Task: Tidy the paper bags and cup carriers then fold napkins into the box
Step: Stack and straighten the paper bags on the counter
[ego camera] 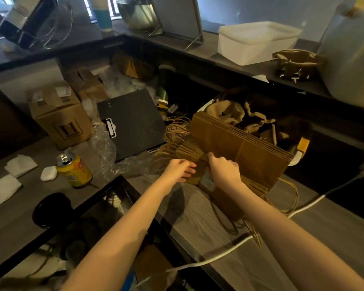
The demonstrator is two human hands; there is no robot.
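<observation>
Head cam: both hands were on the stack of paper bags (240, 143) lying on the table (219, 217). Left hand (180, 170) had its fingers loosely tucked under the stack's edge, right hand (224, 170) curled and gripped the top.

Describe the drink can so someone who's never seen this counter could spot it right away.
Look at the grey wooden counter, on its left part, away from the stack of paper bags. The drink can stands between white napkins and crumpled plastic wrap. It alone is yellow, with a silver pull-tab top.

two hands (181, 169), one can (75, 171), two napkins (20, 165)
</observation>
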